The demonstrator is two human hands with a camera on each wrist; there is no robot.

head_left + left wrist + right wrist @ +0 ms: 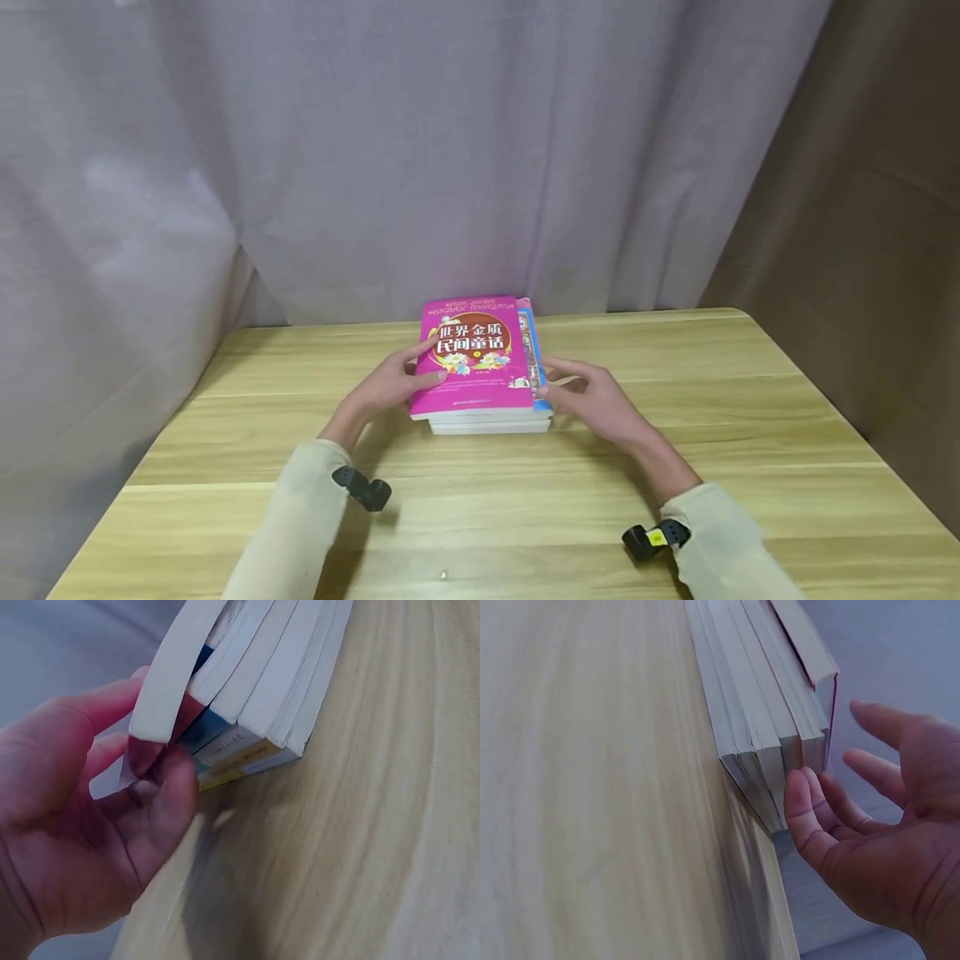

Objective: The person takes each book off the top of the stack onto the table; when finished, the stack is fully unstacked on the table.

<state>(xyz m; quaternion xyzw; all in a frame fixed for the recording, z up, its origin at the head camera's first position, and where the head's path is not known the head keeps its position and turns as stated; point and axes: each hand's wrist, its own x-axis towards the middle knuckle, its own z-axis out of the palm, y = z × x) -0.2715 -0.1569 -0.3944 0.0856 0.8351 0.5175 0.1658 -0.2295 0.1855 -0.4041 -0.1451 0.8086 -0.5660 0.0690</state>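
A pink paperback book (480,392) lies on top of a stack of books (491,427), shifted left so that it overhangs them. My left hand (386,383) grips its left edge, with some fingertips on the cover. In the left wrist view, other fingers of the left hand (67,817) curl at the overhanging spine side. A blue-edged book (531,358) shows beneath it on the right. At the stack's right side is my right hand (600,404), fingers loosely bent. From the right wrist, fingertips (799,791) appear against or very near the lower books (742,712).
The stack stands toward the back of a wooden table (487,517), close to a grey curtain (450,167). Brown cloth (862,250) hangs on the right. A tiny pale speck (443,574) lies near the front.
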